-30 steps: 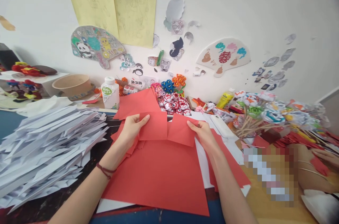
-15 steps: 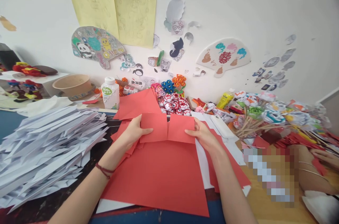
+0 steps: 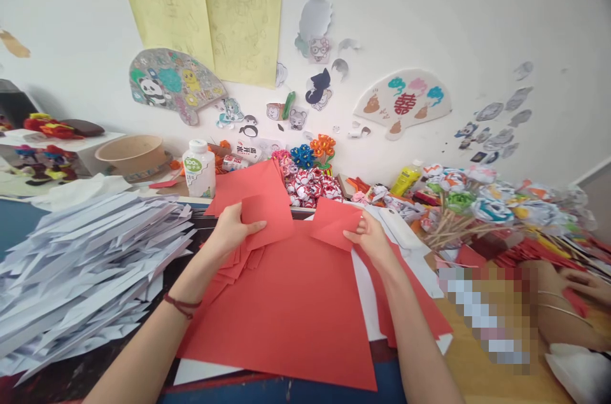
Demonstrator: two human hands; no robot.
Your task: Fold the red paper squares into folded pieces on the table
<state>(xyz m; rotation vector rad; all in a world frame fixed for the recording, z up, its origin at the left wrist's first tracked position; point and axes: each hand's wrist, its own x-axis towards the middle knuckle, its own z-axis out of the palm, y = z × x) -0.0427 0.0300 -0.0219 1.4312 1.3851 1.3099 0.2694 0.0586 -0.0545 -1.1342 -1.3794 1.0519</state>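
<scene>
My left hand [image 3: 235, 229] pinches a small red paper piece [image 3: 270, 219] between thumb and fingers. My right hand [image 3: 372, 237] grips another red piece [image 3: 334, 221], which looks bent or folded. The two pieces are apart, both held above a large red sheet [image 3: 291, 315]. Small red pieces [image 3: 236, 264] lie on the sheet's left side, near my left hand. Behind them is a stack of red paper [image 3: 252, 184]. More red paper [image 3: 420, 302] lies under my right forearm, with white sheets beside it.
A heap of white paper strips [image 3: 90, 270] covers the left side. A white bottle [image 3: 199, 168], a round bowl [image 3: 131, 156] and paper flowers [image 3: 310, 186] stand along the wall. Another person's arm [image 3: 556, 302] is at the right, near flowers on sticks [image 3: 453, 207].
My hands have moved apart, and the gap between the two red pieces is wider. The left piece has tilted, and the right one now looks bent.
</scene>
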